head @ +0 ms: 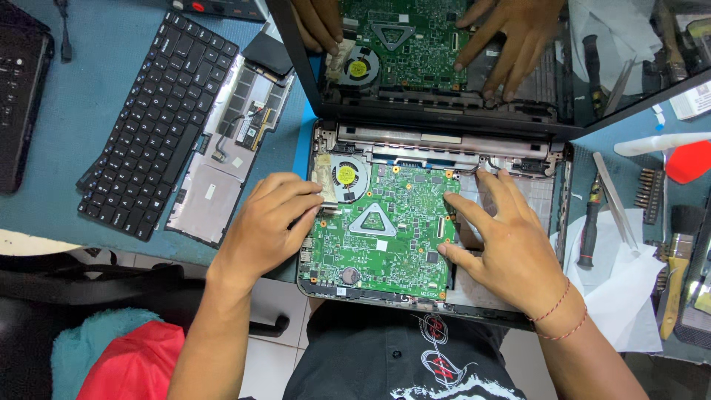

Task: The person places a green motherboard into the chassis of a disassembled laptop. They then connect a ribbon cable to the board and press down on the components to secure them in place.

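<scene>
— Looking down at the green circuit board (381,226), where does it sit?

— Inside the open base of a dark laptop shell (561,194), at the near edge of the blue worktable (96,111). The round fan (346,175) with its yellow hub lies at the board's far left corner, and the glossy screen beyond the board mirrors both hands.

— And the hands?

— The left hand (268,222) rests on the board's left edge, fingers curled together, tips by the fan; whether they pinch anything I cannot tell. The right hand (507,241) lies flat and spread — fingertips touching the board's right edge, palm over the bare shell beside it. Both wrists come in low from the near side, forearms angled inward toward the board.

— How would that board handle?

— My judgement: light, thin and stiff, but fragile. It would flex a little and dislikes twisting, and the small parts soldered on it could chip. The bare edges, where both hands are now, look like the safest hold — not the fan, nor the connectors.

— What else lies around it?

— Left of the board, a detached black keyboard (152,122) overlapping a silver cover panel (222,163). Right of it, a black-handled screwdriver (589,222) and metal tweezers (613,198) on white paper (618,289), with a wooden-handled brush (675,285) farther right.
</scene>
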